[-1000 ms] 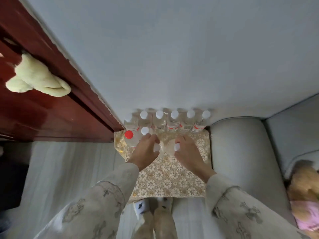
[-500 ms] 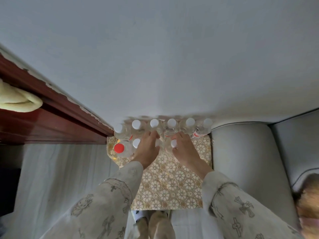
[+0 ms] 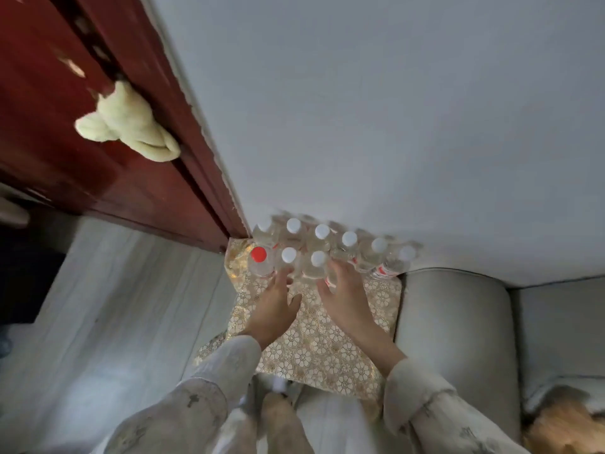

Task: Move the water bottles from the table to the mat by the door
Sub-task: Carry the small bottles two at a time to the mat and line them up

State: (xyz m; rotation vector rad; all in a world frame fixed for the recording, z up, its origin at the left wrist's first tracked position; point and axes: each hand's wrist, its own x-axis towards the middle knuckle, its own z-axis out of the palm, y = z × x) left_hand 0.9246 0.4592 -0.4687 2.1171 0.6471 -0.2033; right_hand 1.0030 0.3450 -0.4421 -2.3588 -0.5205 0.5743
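Note:
A gold flower-patterned mat (image 3: 314,342) lies on the floor between the red door and a sofa. Several clear water bottles with white caps (image 3: 349,239) stand in a row against the wall at the mat's far edge. In front of them stand a red-capped bottle (image 3: 259,257) and two white-capped bottles (image 3: 289,256) (image 3: 318,259). My left hand (image 3: 274,308) reaches toward the middle one, fingers straight, fingertips at its base. My right hand (image 3: 345,298) lies beside the right one with relaxed fingers touching its side.
The dark red door (image 3: 98,165) stands at the left with a pale cloth (image 3: 126,126) tied on its handle. A grey sofa arm (image 3: 453,329) borders the mat on the right, with a fluffy toy (image 3: 563,427) on the seat. My feet (image 3: 281,421) stand at the mat's near edge.
Both hands have let go of the two front bottles and drawn back toward me; the bottles now stand on the mat. The camera has swung, bringing the door back into view.

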